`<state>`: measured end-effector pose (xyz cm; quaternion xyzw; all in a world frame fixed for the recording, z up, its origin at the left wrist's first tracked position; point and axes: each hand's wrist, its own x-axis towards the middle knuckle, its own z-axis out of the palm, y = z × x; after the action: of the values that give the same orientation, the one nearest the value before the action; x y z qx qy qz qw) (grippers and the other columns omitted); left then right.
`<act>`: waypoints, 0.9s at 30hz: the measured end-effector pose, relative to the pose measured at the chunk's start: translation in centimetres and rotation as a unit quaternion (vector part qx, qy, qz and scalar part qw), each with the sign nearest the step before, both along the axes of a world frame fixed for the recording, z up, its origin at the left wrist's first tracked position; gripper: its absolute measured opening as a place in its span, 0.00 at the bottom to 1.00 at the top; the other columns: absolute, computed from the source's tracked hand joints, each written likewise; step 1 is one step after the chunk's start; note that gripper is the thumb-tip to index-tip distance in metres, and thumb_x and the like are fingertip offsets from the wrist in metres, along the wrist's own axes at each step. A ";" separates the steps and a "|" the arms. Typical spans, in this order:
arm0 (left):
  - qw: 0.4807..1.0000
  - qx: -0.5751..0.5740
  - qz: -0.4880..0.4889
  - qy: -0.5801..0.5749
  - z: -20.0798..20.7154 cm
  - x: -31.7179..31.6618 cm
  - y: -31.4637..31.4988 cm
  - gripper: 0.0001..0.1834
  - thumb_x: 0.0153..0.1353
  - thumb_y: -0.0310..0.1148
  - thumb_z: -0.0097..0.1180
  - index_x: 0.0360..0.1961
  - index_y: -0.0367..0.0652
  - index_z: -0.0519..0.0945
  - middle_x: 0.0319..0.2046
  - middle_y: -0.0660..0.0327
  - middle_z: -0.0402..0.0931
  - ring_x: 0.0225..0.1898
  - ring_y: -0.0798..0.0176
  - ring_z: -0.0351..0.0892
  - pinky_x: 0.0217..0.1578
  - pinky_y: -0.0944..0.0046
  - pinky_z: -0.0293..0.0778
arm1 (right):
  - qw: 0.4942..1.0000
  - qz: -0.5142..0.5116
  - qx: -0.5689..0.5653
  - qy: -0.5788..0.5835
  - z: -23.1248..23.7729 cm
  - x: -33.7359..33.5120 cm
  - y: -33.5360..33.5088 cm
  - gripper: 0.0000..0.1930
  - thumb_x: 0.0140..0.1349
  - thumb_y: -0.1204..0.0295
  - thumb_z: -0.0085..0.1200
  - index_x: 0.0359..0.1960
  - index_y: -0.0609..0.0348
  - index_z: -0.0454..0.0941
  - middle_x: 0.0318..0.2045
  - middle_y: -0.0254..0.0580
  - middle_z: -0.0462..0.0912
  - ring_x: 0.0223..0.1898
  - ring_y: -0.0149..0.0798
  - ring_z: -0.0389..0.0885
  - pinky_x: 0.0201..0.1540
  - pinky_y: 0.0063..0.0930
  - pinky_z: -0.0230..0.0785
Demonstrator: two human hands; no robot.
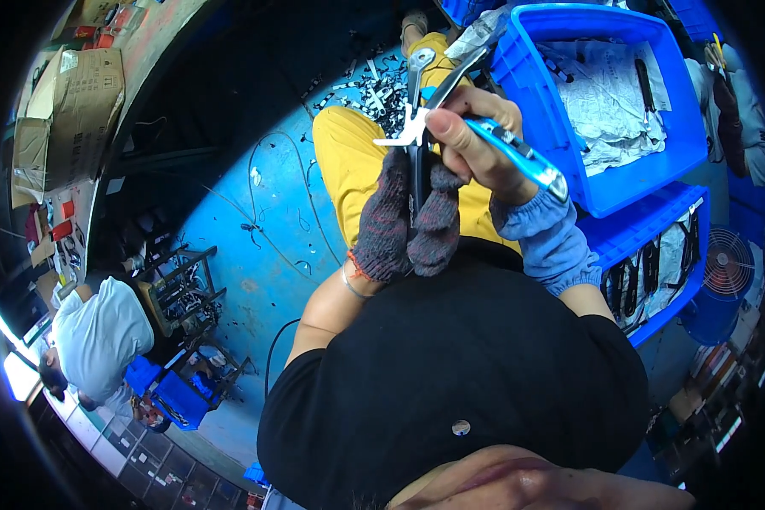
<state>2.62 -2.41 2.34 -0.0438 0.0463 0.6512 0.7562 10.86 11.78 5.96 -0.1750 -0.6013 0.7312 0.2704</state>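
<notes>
"Grey knit is covering the left hand [385,217]. What is it holding?"

"Its fingers are closing around a long black-handled tool with a grey metal head [417,178], which is standing nearly upright above the yellow cloth trousers [340,157]. The low, full wrap is probably steadying the handle, while the glove is presumably shielding the skin."

"Where is the angular white plastic piece [412,129] sitting?"

"It is lying across the tool just above the glove, where both hands are reaching it easily. Beside it, a dark slanting bar [455,81] is pointing up and right; whether it is belonging to the tool, I cannot tell."

"And the bare right hand [483,161]?"

"Its fingers are curling shut around a slim light-blue hand tool [523,157], whose rear end is pointing down and right. The thumb is lying close to the white piece; contact is not showing clearly. This grip is likely freeing the thumb for guiding."

"Why are the deep blue plastic bins [646,183] standing on the right?"

"They are probably serving that hand's reach. Pale sheets [608,119] are lining the upper one, perhaps protecting its contents."
</notes>
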 end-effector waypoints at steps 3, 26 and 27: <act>0.998 0.064 -0.014 -0.018 -0.6 0.2 -0.3 0.36 0.65 0.66 0.27 0.47 0.45 0.72 0.19 0.63 0.67 0.10 0.61 0.62 0.09 0.63 0.58 | 0.999 0.030 0.013 0.032 0.9 0.0 -0.3 0.14 0.61 0.64 0.61 0.27 0.63 0.77 0.13 0.30 0.71 0.11 0.20 0.67 0.13 0.16 0.54; 0.867 0.259 0.378 0.196 7.7 -9.5 2.3 0.21 0.68 0.46 0.42 0.42 0.37 0.74 0.24 0.61 0.75 0.16 0.68 0.69 0.14 0.69 0.63 | 0.996 -0.013 0.017 -0.087 -4.3 -2.8 -2.1 0.09 0.67 0.68 0.50 0.38 0.63 0.77 0.20 0.33 0.80 0.20 0.18 0.71 0.24 0.14 0.63; 0.855 0.117 0.352 0.361 6.7 -9.2 2.1 0.22 0.68 0.48 0.43 0.44 0.37 0.74 0.26 0.62 0.75 0.18 0.68 0.68 0.17 0.69 0.63 | 0.998 -0.020 0.005 -0.063 -4.4 -3.1 -1.5 0.11 0.68 0.68 0.50 0.43 0.65 0.78 0.22 0.34 0.82 0.22 0.18 0.71 0.25 0.14 0.64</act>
<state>-6.54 -0.26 9.01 0.2698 0.2212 0.8447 0.4059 7.76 10.23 1.54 -0.2317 -0.6169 0.7103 0.2475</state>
